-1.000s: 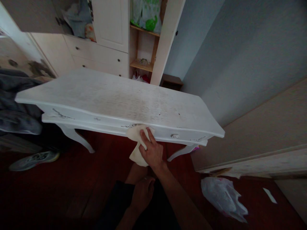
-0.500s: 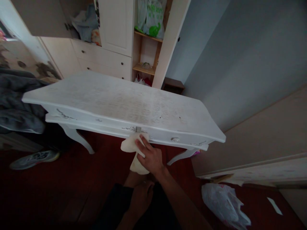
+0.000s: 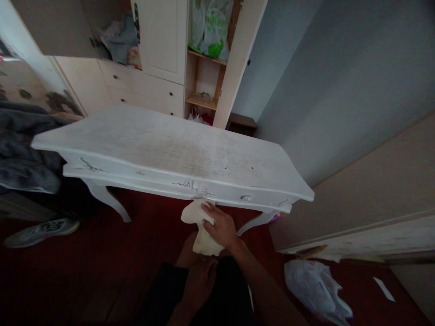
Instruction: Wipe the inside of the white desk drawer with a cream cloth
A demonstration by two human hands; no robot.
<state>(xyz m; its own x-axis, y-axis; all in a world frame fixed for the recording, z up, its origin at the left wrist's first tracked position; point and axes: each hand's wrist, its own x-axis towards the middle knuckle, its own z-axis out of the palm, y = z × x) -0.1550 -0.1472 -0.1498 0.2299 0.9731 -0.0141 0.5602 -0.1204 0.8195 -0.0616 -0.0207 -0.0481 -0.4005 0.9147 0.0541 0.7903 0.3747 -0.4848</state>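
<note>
My right hand [image 3: 222, 227] grips a pale cream cloth [image 3: 197, 212], its fingers closed over the upper part. The cloth's top touches the lower front edge of a white table [image 3: 132, 131], just below the carved trim, and its lower part hangs over my lap. My left hand [image 3: 200, 283] rests on my dark-clad lap, fingers curled; the palm is in shade, so anything inside is hidden. Grey smudges and a few small dark marks spread across the tabletop. A round carved knob [image 3: 246, 198] sits on the table's front, right of the cloth.
Behind the table stands a white wardrobe [image 3: 163, 40] with doors open and bags on its shelves. Grey fabric [image 3: 27, 149] is piled at left, above a sneaker [image 3: 44, 231]. A white plastic bag [image 3: 316, 290] lies on the red floor at right.
My right hand and the cloth have moved slightly down and right, baring the carved trim at the table's front center. My left hand stays on my lap.
</note>
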